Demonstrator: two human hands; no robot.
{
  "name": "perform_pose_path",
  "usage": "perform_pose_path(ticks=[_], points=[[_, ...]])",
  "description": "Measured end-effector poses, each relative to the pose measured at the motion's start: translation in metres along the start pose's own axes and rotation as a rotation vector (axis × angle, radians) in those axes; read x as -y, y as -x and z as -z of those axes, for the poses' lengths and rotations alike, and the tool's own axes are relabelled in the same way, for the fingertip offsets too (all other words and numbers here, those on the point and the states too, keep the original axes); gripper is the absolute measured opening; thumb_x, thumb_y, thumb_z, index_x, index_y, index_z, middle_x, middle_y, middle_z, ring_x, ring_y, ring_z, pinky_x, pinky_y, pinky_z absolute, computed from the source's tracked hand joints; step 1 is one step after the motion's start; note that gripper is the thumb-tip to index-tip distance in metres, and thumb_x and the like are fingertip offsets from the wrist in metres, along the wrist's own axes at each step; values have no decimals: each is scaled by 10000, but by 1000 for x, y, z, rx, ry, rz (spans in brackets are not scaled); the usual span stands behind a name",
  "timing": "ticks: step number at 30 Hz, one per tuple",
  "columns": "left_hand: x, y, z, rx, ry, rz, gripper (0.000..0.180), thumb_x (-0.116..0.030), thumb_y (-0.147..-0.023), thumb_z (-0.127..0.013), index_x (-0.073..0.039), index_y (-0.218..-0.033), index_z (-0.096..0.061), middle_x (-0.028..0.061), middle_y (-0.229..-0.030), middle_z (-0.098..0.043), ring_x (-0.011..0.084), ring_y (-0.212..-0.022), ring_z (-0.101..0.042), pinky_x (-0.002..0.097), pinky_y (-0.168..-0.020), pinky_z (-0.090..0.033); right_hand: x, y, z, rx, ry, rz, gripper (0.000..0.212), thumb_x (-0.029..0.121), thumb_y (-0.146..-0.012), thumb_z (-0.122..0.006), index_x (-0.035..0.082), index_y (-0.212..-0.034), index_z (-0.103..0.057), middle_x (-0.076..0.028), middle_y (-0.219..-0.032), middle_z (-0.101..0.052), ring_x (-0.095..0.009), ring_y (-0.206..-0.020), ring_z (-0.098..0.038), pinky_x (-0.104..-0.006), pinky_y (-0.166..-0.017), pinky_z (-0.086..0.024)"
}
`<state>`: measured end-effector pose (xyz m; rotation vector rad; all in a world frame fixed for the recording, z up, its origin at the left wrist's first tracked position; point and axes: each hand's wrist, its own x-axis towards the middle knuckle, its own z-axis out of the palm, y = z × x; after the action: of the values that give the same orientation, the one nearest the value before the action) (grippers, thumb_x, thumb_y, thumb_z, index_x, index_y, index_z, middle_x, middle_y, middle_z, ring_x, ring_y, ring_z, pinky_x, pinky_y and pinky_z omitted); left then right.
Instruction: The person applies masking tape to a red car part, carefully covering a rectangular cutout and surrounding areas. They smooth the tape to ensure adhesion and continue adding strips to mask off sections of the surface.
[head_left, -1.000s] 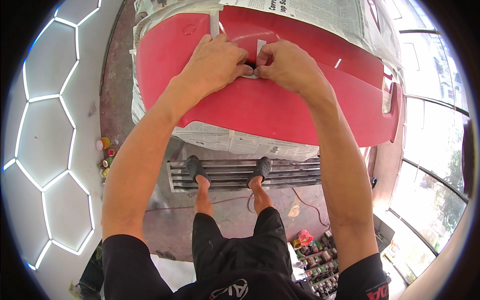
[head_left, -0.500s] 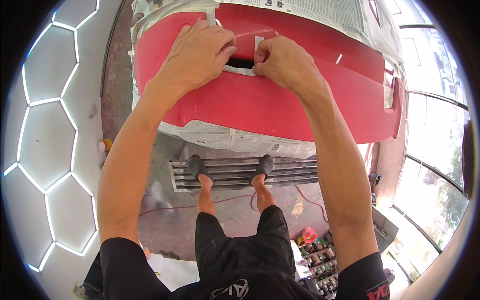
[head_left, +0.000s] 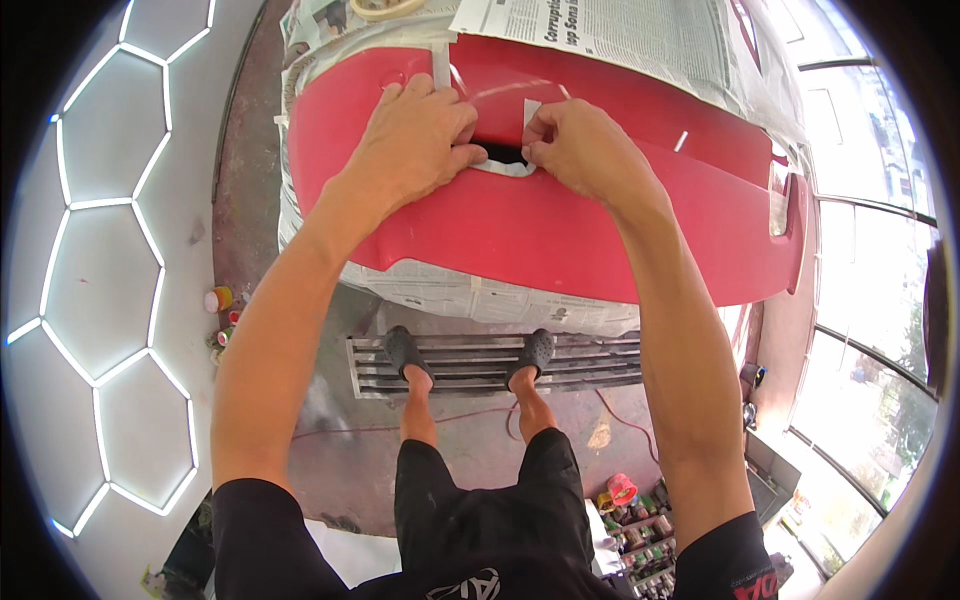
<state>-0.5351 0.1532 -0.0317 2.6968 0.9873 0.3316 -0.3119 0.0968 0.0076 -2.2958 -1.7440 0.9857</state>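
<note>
A red car bumper (head_left: 480, 225) spans the space before me, with a dark slot-shaped opening (head_left: 500, 153) in its middle. Pale masking tape (head_left: 505, 169) runs along the lower lip of that opening. My right hand (head_left: 590, 150) pinches a strip of the tape between thumb and forefinger at the opening's right end; a loose piece stands up beside the fingertips. On the left, my left hand (head_left: 415, 145) lies on the bumper with its fingers spread, its thumb touching the opening's left edge. Another tape strip (head_left: 441, 65) crosses the bumper above this hand.
Newspaper sheets (head_left: 620, 40) cover the surface behind the bumper, where a roll of tape (head_left: 387, 8) rests. My feet stand on a slatted metal platform (head_left: 480, 378). A red hose (head_left: 630, 405) crosses the floor. Many small cans (head_left: 640, 530) sit at the lower right.
The view has tilted, so the bumper appears lower and the tape roll shows at the top. Both hands stay by the opening; my left thumb has shifted slightly along its edge.
</note>
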Motion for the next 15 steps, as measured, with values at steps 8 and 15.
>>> perform_pose_path(ticks=[8, 15], points=[[51, -43, 3, -545, -102, 224, 325, -222, -1051, -645, -61, -1318, -735, 101, -1289, -727, 345, -1295, -590, 520, -1124, -459, -16, 96, 4, -177, -438, -5, 296, 276, -1033, -759, -9, -1111, -775, -86, -857, -703, -171, -746, -586, -361, -710, -500], [96, -77, -1, -382, -149, 355, 345, -238, -1076, -668, -63, -1374, -656, 105, -1269, -736, 349, -1365, -577, 571, -1259, -342, -62, 188, -27, -99, -487, -127, 259, 247, -1054, -798, -8, -1093, -776, 39, -757, -583, -52, -698, -456, -275, -623, -395]])
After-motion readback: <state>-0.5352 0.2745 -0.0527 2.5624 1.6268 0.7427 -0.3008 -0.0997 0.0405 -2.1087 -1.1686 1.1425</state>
